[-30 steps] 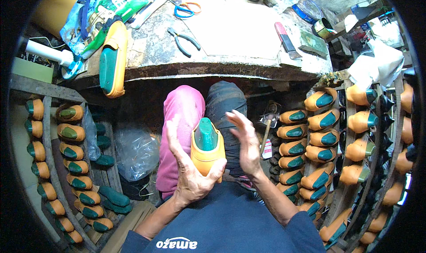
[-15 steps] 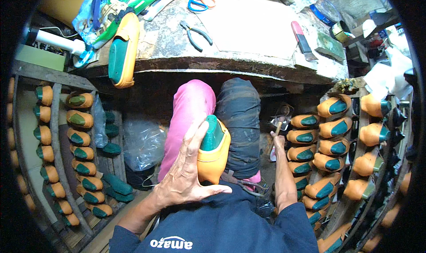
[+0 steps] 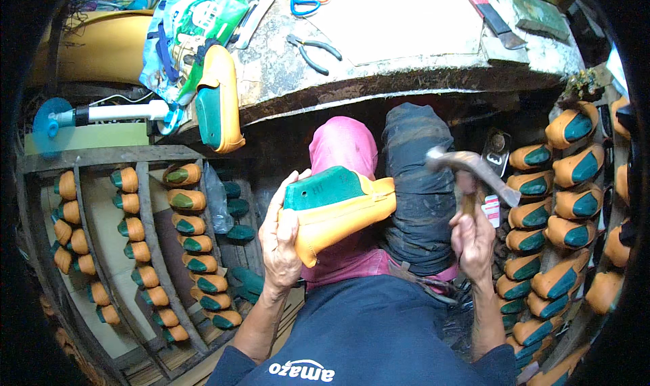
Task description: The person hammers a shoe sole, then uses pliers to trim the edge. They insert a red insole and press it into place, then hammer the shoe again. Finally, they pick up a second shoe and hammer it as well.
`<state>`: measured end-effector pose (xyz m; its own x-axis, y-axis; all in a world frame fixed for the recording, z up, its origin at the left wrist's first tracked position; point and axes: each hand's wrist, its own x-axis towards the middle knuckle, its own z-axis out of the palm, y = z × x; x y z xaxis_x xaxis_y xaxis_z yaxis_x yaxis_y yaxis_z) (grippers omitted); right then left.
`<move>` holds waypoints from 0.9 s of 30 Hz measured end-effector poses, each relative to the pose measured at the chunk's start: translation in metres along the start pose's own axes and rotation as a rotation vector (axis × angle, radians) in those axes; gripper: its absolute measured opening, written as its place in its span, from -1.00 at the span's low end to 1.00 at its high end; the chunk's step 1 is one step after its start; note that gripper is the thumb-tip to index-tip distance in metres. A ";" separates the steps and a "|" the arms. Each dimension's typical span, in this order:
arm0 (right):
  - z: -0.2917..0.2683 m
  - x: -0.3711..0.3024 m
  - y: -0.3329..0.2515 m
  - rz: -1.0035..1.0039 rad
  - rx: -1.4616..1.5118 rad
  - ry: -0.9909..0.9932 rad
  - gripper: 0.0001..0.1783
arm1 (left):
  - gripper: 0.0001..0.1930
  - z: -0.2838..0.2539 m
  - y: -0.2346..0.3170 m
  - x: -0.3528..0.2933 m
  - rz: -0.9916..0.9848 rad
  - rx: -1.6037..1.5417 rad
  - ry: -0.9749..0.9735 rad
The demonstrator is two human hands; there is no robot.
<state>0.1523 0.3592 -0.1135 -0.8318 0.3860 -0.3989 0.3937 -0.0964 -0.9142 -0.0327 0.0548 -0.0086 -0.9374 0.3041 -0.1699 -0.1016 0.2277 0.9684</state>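
While the orange shoe upper on its green last (image 3: 335, 210) is gripped at the heel end by the left hand (image 3: 281, 240) over the lap, a hammer (image 3: 470, 169) is now clenched in the right hand (image 3: 474, 240) at 3 o'clock. Half a second back that hand was lower, so tapping looks imminent. Pliers (image 3: 313, 51) sit at 12.

Head fisheye, looking down, close over lap.
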 end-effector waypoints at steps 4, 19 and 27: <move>0.042 0.001 -0.082 -0.378 -0.061 -0.322 -0.62 | -0.04 0.001 -0.001 -0.005 -0.025 0.002 0.008; 0.082 0.038 -0.114 -0.234 -0.215 -0.490 -0.73 | -0.14 -0.005 -0.002 0.006 -0.037 -0.073 0.021; 0.069 0.022 -0.094 -0.213 -0.217 -0.372 -0.65 | -0.25 -0.012 -0.012 0.003 -0.030 -0.066 0.053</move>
<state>0.0700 0.3133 -0.0414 -0.9709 0.0183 -0.2390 0.2388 0.1586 -0.9580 -0.0383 0.0418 -0.0184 -0.9496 0.2484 -0.1913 -0.1506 0.1738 0.9732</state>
